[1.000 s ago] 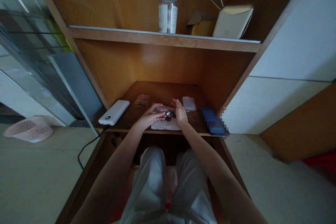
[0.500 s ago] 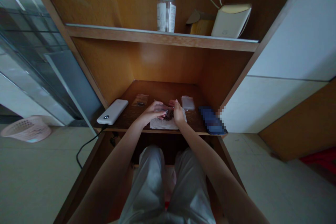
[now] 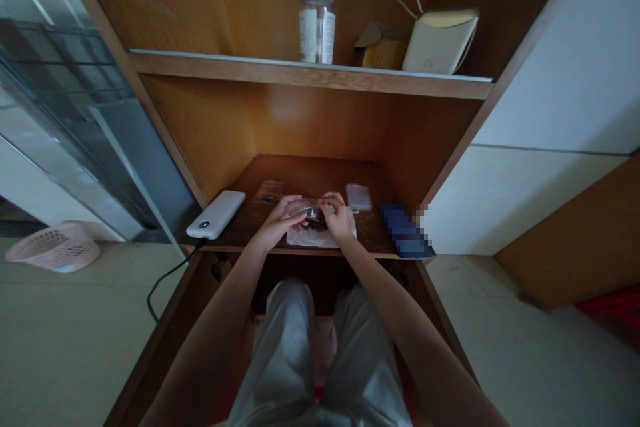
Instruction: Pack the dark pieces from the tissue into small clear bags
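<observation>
My left hand (image 3: 277, 221) is closed around a small clear plastic bag (image 3: 306, 207), which catches the light. The curled fingers of my right hand (image 3: 338, 219) pinch the bag's right edge. Beneath both hands lies a whitish, crumpled plastic sheet or bag (image 3: 311, 238) with a pile of small dark pieces on it, too small to name and partly hidden by my hands. Left of my left hand, another small clear bag (image 3: 270, 197) lies flat with dark bits inside. Behind my right hand rest flat, clear zip bags (image 3: 358, 198).
A white power bank (image 3: 217, 215) with a black cable (image 3: 167, 283) lies at the desk's left edge; a dark blue phone (image 3: 404, 230) lies right. On the shelf (image 3: 270, 68) above stand a clear bottle (image 3: 317, 23), a small box (image 3: 383, 47) and a cream device with a strap (image 3: 439, 41).
My right hand has turned from an upright, flatter pose to fingers curled at the bag's edge. The bag in my left hand has moved slightly left.
</observation>
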A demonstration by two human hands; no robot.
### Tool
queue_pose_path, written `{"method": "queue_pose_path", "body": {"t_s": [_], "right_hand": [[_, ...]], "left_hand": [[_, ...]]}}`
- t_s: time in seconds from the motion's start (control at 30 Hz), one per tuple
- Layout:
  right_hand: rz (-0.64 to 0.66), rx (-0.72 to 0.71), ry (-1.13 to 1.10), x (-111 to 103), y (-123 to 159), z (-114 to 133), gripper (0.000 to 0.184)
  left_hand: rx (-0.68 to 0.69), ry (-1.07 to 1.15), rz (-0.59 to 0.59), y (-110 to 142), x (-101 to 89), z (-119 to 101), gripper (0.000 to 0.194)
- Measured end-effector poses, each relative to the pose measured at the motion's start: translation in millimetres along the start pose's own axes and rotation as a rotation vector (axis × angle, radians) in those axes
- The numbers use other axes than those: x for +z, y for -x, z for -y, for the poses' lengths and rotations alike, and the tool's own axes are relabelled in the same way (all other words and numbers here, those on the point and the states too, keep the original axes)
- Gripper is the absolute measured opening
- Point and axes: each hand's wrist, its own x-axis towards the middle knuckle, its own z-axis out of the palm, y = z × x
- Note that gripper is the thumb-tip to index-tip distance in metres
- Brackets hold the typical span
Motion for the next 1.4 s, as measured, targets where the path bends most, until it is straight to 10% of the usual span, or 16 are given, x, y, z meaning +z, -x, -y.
{"method": "queue_pose_path", "body": {"t_s": [1.4], "right_hand": [[0.048,-0.043,-0.102,0,7,2,0.010]], "left_hand": [[-0.024,0.166,-0.116,6,-0.1,0,0.035]]}}
